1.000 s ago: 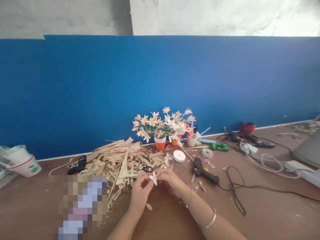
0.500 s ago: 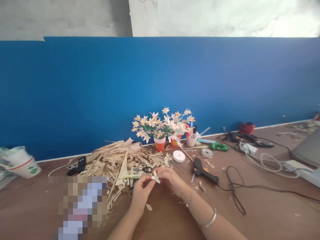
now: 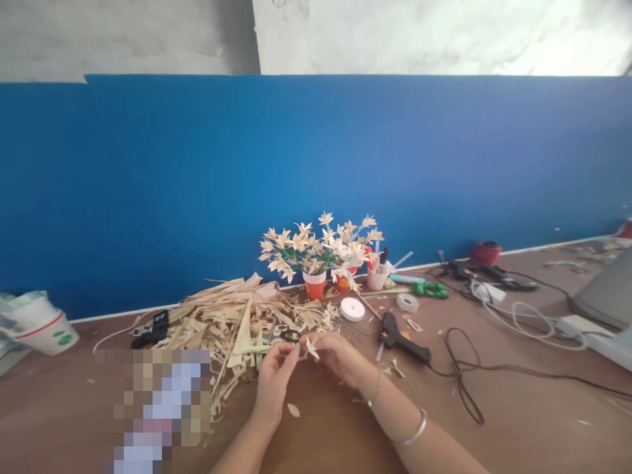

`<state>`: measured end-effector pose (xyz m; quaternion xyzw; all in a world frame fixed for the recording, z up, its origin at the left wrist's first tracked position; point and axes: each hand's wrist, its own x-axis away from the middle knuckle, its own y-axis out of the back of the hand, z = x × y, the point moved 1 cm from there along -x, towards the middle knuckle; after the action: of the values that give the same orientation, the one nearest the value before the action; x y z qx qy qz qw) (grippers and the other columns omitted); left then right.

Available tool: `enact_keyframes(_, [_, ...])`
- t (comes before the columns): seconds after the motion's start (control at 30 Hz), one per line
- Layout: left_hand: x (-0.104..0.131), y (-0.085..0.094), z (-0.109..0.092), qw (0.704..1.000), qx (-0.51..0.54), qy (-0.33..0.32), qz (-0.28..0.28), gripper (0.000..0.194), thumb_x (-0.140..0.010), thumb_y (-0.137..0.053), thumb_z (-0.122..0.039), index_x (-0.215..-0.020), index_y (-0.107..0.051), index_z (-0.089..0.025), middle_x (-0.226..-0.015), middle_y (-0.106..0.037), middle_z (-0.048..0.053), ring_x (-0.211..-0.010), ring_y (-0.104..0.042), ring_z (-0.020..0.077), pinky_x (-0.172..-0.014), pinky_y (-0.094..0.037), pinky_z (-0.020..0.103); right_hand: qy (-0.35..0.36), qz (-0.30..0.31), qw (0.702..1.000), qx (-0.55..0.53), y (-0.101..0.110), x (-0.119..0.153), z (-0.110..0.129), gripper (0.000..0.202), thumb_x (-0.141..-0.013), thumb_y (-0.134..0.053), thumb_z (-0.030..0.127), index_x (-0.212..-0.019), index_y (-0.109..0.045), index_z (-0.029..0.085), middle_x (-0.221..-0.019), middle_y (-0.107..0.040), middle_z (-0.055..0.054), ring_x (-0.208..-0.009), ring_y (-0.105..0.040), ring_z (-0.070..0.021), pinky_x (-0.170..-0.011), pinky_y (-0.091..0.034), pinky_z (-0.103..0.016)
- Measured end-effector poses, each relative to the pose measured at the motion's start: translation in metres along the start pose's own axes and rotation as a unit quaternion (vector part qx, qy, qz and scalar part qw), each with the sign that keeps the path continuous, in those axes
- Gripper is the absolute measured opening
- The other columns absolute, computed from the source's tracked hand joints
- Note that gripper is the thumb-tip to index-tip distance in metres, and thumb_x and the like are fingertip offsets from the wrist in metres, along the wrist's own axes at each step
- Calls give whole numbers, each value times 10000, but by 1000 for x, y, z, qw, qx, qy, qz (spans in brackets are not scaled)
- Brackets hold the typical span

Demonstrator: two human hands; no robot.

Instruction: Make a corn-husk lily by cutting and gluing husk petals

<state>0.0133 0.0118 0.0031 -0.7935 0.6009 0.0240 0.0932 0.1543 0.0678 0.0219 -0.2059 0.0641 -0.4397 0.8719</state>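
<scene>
Above the brown, flat surface (image 3: 340,434), a small, cream, star-shaped papery flower (image 3: 312,347), judged light, fragile, best held at its base, is pinched by the right hand's (image 3: 340,357) fingers; left hand's (image 3: 273,380) grip cannot be told.

Diffuse light, brightest at upper right, where the pale wall (image 3: 567,43) glares nearly white; blue partition (image 3: 296,151) darkens leftward. Shadows are soft. Edges stretch, wide-angle. Lower-left patch (image 3: 158,411) is pixelated.

Over the worktop (image 3: 340,434), the right hand (image 3: 340,357) holds a pale flower (image 3: 312,347) near the left hand (image 3: 272,380), with pale strips (image 3: 212,315) heaped left and a glue gun (image 3: 405,342) right.
</scene>
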Motion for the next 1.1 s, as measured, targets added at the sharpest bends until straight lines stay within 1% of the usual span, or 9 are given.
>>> enact_keyframes(0.33, [0,-3,3,993,-78,-31,81,159,-736,-617,-310,-674,-666,-172,-745,-656,28,-755,-580,184,-752,-426,279,14,-1,999,42,-3,1,2,81,-603,-629,217,-606,-682,157,-833,-635,-22,-694,-506,-126,-652,-352,-244])
enact_keyframes(0.6, [-2,-1,7,999,-30,37,15,210,-685,-654,-373,-703,-633,-165,-683,-620,9,-679,-549,160,-677,-420,252,32,-80,991,103,-6,-1,3,197,-650,-635,339,-735,-657,163,-685,-597,3,-602,-477,-112,-566,-348,-223])
enact_keyframes(0.7, [-2,-1,7,999,1,50,-10,232,-669,-672,-387,-717,-634,-163,-707,-627,13,-711,-555,166,-698,-419,255,71,-120,966,217,-1,-2,13,175,-676,-600,331,-710,-609,159,-674,-591,1,-598,-488,-118,-564,-357,-226])
enact_keyframes(0.77, [-2,-1,7,998,12,59,-30,253,-649,-690,-398,-718,-637,-161,-714,-630,16,-718,-556,167,-707,-419,258,104,-165,915,353,10,3,30,112,-683,-573,271,-713,-592,164,-680,-595,-2,-627,-512,-131,-593,-374,-234])
enact_keyframes(0.83, [-3,-1,6,997,17,66,-46,277,-622,-709,-411,-713,-642,-158,-696,-622,12,-699,-553,164,-699,-418,257,96,-215,835,498,25,15,52,97,-711,-520,209,-754,-600,176,-705,-614,-13,-665,-543,-150,-625,-385,-249])
enact_keyframes(0.93, [-3,-2,4,996,23,69,-57,310,-595,-723,-434,-707,-649,-155,-661,-606,2,-662,-537,151,-674,-412,249,-60,-300,682,664,53,41,79,132,-727,-492,175,-771,-616,167,-759,-639,-74,-718,-591,-214,-642,-399,-305])
enact_keyframes(1.0, [-3,-3,3,996,26,69,-59,326,-582,-728,-448,-700,-651,-154,-647,-601,0,-648,-529,147,-660,-406,244,-132,-331,575,737,68,57,86,196,-704,-514,138,-862,-628,148,-941,-627,-148,-891,-585,-286,-692,-409,-348])
enact_keyframes(1.03, [-4,-3,3,996,28,68,-59,333,-576,-730,-453,-695,-652,-152,-645,-602,2,-646,-527,148,-655,-404,244,-153,-343,533,758,74,63,85,263,-693,-534,127,-942,-618,134,-1018,-603,-180,-966,-562,-316,-730,-407,-372])
enact_keyframes(1.1, [-4,-4,2,995,31,67,-60,342,-568,-731,-460,-686,-653,-149,-645,-604,8,-644,-527,152,-649,-402,247,-182,-346,495,776,84,70,76,350,-704,-522,98,-1050,-577,88,-1054,-580,-220,-1018,-542,-332,-770,-403,-394])
